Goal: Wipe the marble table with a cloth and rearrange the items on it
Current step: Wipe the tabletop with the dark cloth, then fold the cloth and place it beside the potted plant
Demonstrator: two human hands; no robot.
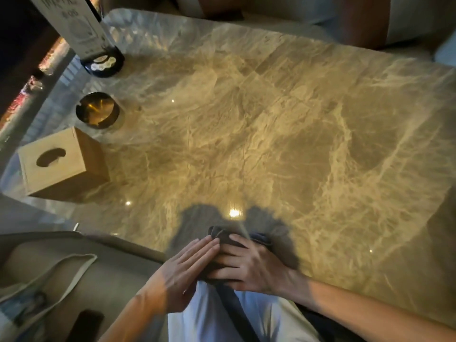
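A dark cloth (pixel 223 236) lies bunched at the near edge of the veined marble table (pixel 271 124). My right hand (pixel 249 265) rests on top of it with fingers spread over the fabric. My left hand (pixel 182 270) lies flat beside it, fingertips touching the cloth's left side. Along the table's left side stand a wooden tissue box (pixel 61 164), a round brass ashtray (pixel 97 111) and a dark round base (pixel 102 62) holding a tall white sign card (pixel 74 23).
A grey sofa seat (pixel 74 280) sits at the lower left with a light tote bag (pixel 47 275) and a dark phone (pixel 86 324) on it. More seating (pixel 370 21) lines the far side. My light trousers (pixel 222 317) fill the bottom middle.
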